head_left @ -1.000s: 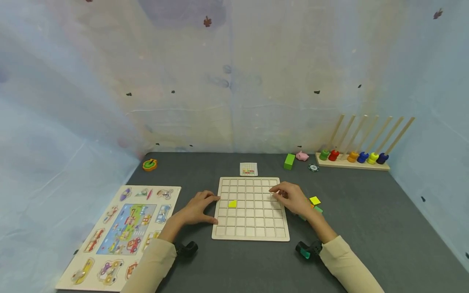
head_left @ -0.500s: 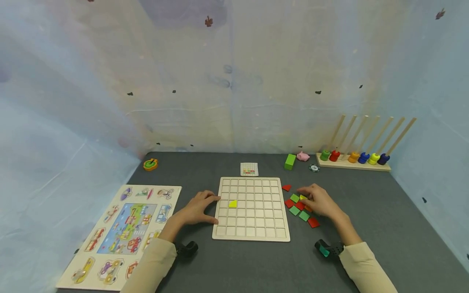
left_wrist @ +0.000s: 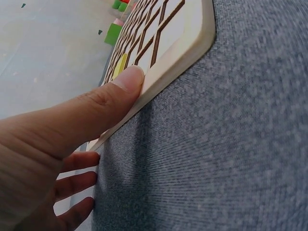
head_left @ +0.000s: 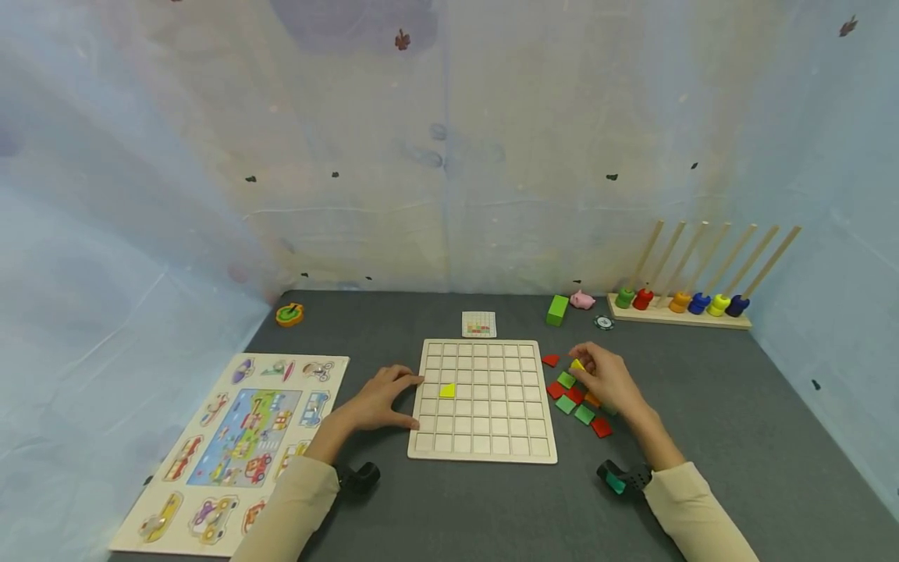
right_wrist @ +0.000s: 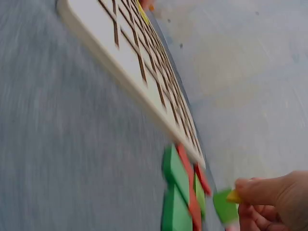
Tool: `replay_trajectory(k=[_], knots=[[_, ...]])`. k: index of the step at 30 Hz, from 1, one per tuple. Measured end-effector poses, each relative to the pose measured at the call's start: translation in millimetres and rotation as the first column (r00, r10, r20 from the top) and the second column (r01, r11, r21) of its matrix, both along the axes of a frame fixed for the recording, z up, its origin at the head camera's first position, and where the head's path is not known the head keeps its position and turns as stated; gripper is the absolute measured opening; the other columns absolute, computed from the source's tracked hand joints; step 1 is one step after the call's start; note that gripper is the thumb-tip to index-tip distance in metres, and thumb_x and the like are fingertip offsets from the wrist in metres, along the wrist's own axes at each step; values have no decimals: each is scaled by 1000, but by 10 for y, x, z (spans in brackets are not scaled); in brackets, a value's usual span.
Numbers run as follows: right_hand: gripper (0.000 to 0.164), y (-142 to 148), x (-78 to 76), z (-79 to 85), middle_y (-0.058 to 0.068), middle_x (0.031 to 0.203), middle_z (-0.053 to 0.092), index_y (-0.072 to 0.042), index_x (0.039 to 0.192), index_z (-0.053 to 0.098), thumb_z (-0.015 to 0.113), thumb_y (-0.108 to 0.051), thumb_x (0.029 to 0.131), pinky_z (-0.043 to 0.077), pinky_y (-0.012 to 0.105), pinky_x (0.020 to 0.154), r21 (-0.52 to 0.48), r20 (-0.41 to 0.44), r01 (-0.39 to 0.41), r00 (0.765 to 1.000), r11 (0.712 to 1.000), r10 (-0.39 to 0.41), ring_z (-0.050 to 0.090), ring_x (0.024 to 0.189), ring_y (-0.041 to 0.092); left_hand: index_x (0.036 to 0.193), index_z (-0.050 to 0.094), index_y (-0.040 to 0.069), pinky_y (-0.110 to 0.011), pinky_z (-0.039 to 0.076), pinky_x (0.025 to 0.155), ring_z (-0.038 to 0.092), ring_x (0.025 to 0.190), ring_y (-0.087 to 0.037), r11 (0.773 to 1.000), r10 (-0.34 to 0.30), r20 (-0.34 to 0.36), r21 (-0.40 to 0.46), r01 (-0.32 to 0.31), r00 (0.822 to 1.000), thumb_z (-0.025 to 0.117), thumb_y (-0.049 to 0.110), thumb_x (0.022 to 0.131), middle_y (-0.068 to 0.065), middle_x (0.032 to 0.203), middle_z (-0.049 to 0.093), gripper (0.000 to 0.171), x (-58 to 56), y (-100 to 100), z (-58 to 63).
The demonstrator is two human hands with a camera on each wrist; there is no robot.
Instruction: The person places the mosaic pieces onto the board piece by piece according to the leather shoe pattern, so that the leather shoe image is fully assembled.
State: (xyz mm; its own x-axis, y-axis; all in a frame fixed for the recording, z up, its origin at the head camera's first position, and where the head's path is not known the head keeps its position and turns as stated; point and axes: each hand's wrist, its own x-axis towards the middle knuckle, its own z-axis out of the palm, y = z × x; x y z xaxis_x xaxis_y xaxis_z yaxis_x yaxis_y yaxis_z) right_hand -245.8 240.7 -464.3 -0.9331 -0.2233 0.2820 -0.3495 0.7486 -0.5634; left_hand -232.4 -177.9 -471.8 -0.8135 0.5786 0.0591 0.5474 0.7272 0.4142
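Observation:
My right hand (head_left: 609, 380) pinches a small yellow tile (head_left: 577, 364) between thumb and fingers, raised over a loose group of tiles right of the board. That group has green tiles (head_left: 584, 414), red tiles (head_left: 601, 427) and an orange tile (head_left: 592, 400) partly under the hand. A square wooden grid board (head_left: 498, 427) lies in front of me, with one yellow tile (head_left: 447, 391) with a slanted corner in a cell on its left side. At the board's left edge rests my left hand (head_left: 379, 400); its thumb (left_wrist: 130, 79) touches the rim in the left wrist view.
Behind the board lies a small pattern card (head_left: 479, 325). A wooden vehicle puzzle (head_left: 337, 375) takes up the left side. At the back right are a green block (head_left: 557, 311), a pink pig (head_left: 581, 300), a round chip (head_left: 603, 322) and a peg stand (head_left: 677, 314). An orange-green toy (head_left: 289, 315) sits back left.
My right hand has moved from the board's right side to the tile group and lifted a yellow tile from it. The left hand stays at the board's edge.

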Motion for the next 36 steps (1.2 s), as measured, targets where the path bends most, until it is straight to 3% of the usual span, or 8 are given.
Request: replay_trajectory(k=[2,7,13,17,24,29,36], knots=[[21,-125,0,10,7,87,58,-2,105,65,67,-6,85,42,31,62,-29,-37,-16,999,999,15,50,71,15,134,49,7,-52,35,94,40,115,-31,1000,-4,-17,4,4,1000,74,51,72,-11,126,44,80,1,-4,-4],[14,-497,17,35,6,89,61,-6,98,72,68,-6,84,42,28,59,-86,-92,-130,988,988,122,50,67,12,136,48,10,-51,33,98,38,119,-30,1000,14,32,-3,-14,999,76,48,72,-10,130,43,80,-5,-4,3],[8,-963,32,31,0,83,68,-12,88,71,73,-13,81,47,25,60,-206,-4,-261,964,943,266,61,73,12,137,47,12,-51,33,97,38,120,-30,1000,14,43,-10,-14,999,76,48,72,-9,130,42,80,-1,-4,6],[9,-1186,27,0,1,76,68,-9,86,69,74,-13,81,45,25,57,-279,36,-298,947,913,320,60,66,12,137,46,11,-53,33,97,38,120,-31,1000,9,48,-3,-9,999,75,48,73,-10,131,42,80,7,-3,13],[10,-1331,4,-102,3,75,65,-6,85,66,73,-11,80,46,23,58,-277,64,-210,970,938,236,58,63,10,138,46,10,-53,33,96,37,120,-31,1000,6,45,-1,-6,999,75,48,73,-10,132,41,80,3,-4,8],[9,-1375,12,-182,-2,71,62,-9,81,65,74,-12,80,44,22,55,-226,37,-150,986,963,162,55,59,6,138,46,11,-53,33,96,38,120,-31,1000,8,41,-2,-8,999,75,48,73,-10,131,42,80,2,-7,6],[9,-1440,47,-157,-4,67,59,-10,75,66,74,-8,79,43,22,54,-153,-9,-106,994,983,106,51,58,6,138,46,11,-53,32,97,37,121,-31,1000,9,45,4,-9,999,75,48,73,-10,133,41,80,3,0,1]])
